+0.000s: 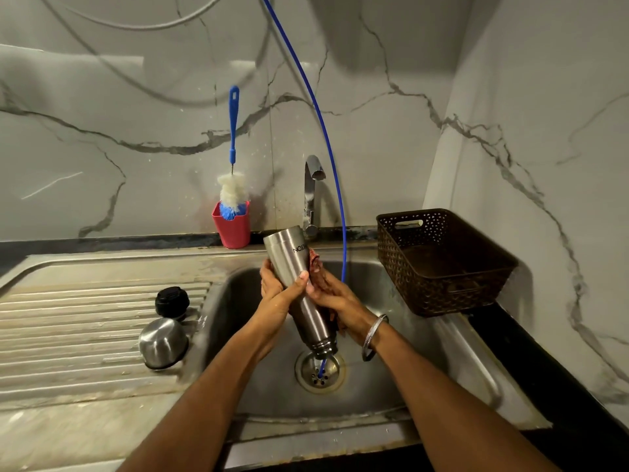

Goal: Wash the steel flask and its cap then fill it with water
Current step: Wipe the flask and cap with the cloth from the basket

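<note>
Upside-down lettering on steel flask [296,287]

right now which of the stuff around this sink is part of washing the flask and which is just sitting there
In use:
steel flask, held mouth-down by the left hand
reddish scrubber under the right hand
black cap and steel cup lid on the drainboard
tap

Idle:
bottle brush in red holder
brown basket
blue hose
</note>
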